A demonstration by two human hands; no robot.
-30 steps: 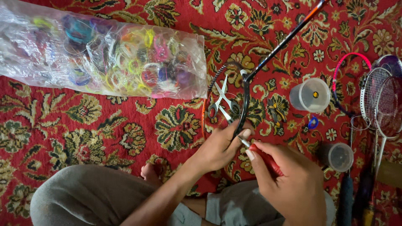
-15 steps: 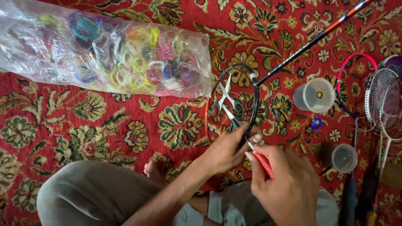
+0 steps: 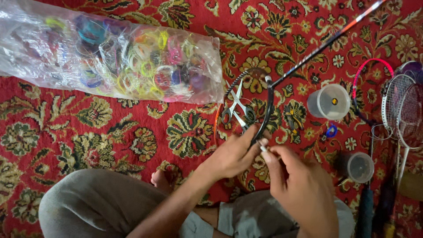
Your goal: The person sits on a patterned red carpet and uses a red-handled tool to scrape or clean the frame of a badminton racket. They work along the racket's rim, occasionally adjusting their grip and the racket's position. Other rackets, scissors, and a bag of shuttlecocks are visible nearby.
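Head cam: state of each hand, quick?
Left hand: closed on the racket frame.
Right hand: fingers pinched together at the frame; what they hold cannot be told.

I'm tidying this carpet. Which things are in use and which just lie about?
In use: left hand, right hand, black racket frame.
Lying about: scissors, bag of coloured coils, clear cups, strung rackets.

Left hand (image 3: 231,156) and right hand (image 3: 299,189) close together, fingers (image 3: 263,145) pinched.

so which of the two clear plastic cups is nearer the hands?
The lower cup, right of the right hand. The other cup sits farther up, beside the racket shaft.
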